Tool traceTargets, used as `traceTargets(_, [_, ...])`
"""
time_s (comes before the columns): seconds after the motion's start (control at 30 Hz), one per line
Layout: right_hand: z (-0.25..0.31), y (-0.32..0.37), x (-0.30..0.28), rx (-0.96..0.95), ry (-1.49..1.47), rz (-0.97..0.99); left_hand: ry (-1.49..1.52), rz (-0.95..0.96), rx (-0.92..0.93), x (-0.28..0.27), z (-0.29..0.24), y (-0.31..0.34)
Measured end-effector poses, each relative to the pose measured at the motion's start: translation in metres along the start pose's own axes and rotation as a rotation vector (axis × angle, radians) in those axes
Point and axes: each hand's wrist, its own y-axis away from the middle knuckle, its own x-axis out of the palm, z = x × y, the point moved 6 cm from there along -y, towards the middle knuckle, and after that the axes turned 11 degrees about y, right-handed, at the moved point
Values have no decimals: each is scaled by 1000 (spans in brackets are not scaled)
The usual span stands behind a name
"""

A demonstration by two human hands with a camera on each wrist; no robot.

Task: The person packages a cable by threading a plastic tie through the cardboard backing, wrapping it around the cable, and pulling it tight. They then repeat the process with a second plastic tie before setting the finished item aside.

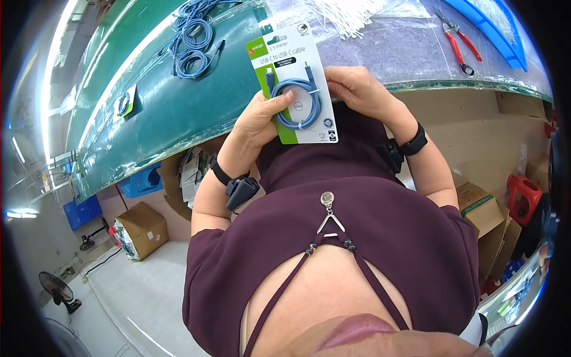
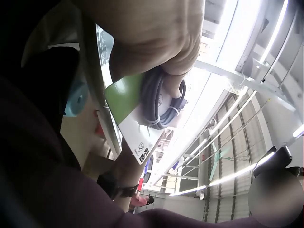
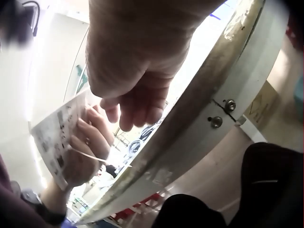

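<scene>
A retail card (image 1: 328, 122) labelled as a USB-C to USB-C cable carries a coiled blue cable (image 1: 278, 116), tied with white ties. My left hand (image 1: 256, 122) grips this card from its left side, thumb across the coil and fingers behind it. The right wrist view shows those left fingers (image 3: 92, 133) against the card's back, where a thin white tie end (image 3: 88, 156) sticks out. Close to the card's right edge, my right hand (image 1: 360, 89) has loosely bent fingers (image 3: 126, 116), with nothing visible in them.
Several loose blue cable coils (image 1: 193, 64) lie on the green tabletop, with another small packed cable (image 1: 125, 103) at left. White ties (image 1: 345, 18), red-handled cutters (image 1: 461, 47) and a blue tray (image 1: 505, 44) are at the back right. Cardboard boxes (image 1: 141, 231) stand below.
</scene>
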Motion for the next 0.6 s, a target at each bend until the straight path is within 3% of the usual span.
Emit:
traceTargets(0.03, [-2,1,2,3,-2,0,-1,1,-5,0,0,1])
traceTargets(0.13, [8,4,6,-297,419,-133,21,34,-19,-1,2,1])
traceTargets(0.27, [12,7,5,-386,580,-292,81,119,-32,-3,11,3])
traceTargets(0.57, [7,3,6,-508,458,-351,92,213,44,5,7,-17])
traceTargets(0.6, [2,-2,-2,-335,324,-375,80,214,50,5,1,-23])
